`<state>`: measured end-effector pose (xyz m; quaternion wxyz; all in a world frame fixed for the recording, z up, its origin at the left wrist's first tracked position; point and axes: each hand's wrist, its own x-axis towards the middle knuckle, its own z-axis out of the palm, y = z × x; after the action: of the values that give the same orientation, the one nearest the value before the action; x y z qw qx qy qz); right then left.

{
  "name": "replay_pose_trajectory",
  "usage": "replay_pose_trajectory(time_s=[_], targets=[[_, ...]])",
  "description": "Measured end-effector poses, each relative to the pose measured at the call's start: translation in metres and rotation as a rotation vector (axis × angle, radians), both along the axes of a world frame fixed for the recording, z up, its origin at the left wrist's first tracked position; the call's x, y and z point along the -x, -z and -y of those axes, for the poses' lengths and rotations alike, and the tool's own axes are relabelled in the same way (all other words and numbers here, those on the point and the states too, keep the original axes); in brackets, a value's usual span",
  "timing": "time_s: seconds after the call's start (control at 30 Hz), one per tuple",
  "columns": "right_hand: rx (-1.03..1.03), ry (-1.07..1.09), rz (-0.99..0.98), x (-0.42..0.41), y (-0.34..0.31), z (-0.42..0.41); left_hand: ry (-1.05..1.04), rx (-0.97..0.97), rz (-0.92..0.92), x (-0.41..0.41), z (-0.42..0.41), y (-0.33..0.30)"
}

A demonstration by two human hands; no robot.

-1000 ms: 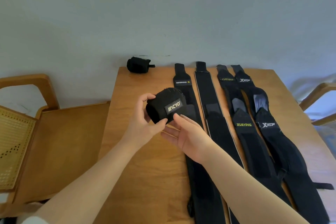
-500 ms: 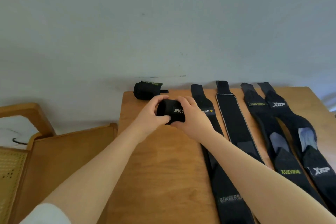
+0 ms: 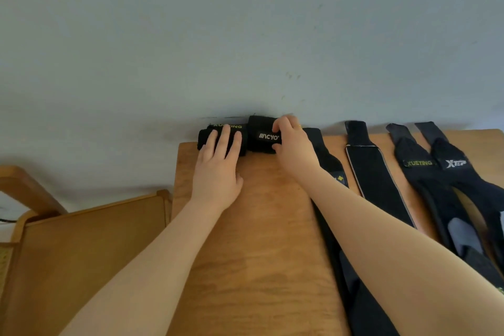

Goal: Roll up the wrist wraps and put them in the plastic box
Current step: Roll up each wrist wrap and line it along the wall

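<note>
Right hand [image 3: 293,148] grips the MCYO roll [image 3: 261,135]; left hand [image 3: 218,169] lies flat on the XUEYING roll [image 3: 218,136].

Two rolled black wrist wraps [image 3: 261,135] touch at the table's far edge; four lie unrolled [image 3: 373,172].

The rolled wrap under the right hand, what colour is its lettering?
White lettering on a black rolled wrap, gripped by the right hand; the head view, the only one, shows it.
</note>
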<state>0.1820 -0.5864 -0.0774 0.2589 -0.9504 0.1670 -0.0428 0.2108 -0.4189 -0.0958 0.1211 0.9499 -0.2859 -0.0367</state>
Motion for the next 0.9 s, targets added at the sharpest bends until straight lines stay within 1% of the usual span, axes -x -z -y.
replay_pose_trajectory(time_s=[0.1, 0.17, 0.23, 0.3, 0.33, 0.47, 0.53, 0.63, 0.73, 0.83, 0.9], targets=[[0.088, -0.008, -0.016, 0.007, -0.002, 0.002, -0.004, -0.079, -0.014, 0.003, 0.003, -0.002], [0.098, 0.022, 0.012, 0.032, -0.007, 0.003, -0.006, -0.059, -0.091, 0.004, 0.003, -0.01], [0.033, 0.058, 0.021, 0.07, -0.012, 0.005, 0.018, 0.013, -0.115, 0.01, 0.0, -0.017], [-0.071, 0.124, -0.027, 0.116, -0.016, 0.009, 0.071, 0.078, -0.109, 0.03, -0.004, -0.02], [-0.112, 0.154, -0.045, 0.141, -0.016, 0.013, 0.099, 0.112, -0.138, 0.045, -0.004, -0.02], [-0.121, 0.174, -0.074, 0.246, -0.015, 0.015, 0.125, 0.301, -0.409, 0.128, -0.003, -0.018], [-0.152, 0.209, -0.134, 0.293, -0.014, 0.012, 0.132, 0.338, -0.498, 0.172, 0.001, -0.018], [-0.247, 0.257, -0.245, 0.34, -0.013, 0.008, 0.161, 0.273, -0.525, 0.231, 0.009, -0.021], [-0.288, 0.229, -0.33, 0.362, -0.01, 0.001, 0.178, 0.218, -0.546, 0.281, 0.021, -0.023], [-0.294, 0.199, -0.338, 0.367, -0.006, -0.006, 0.151, 0.169, -0.578, 0.315, 0.031, -0.023], [-0.379, 0.251, -0.319, 0.363, -0.003, -0.003, 0.08, 0.16, -0.594, 0.327, 0.036, -0.027]])
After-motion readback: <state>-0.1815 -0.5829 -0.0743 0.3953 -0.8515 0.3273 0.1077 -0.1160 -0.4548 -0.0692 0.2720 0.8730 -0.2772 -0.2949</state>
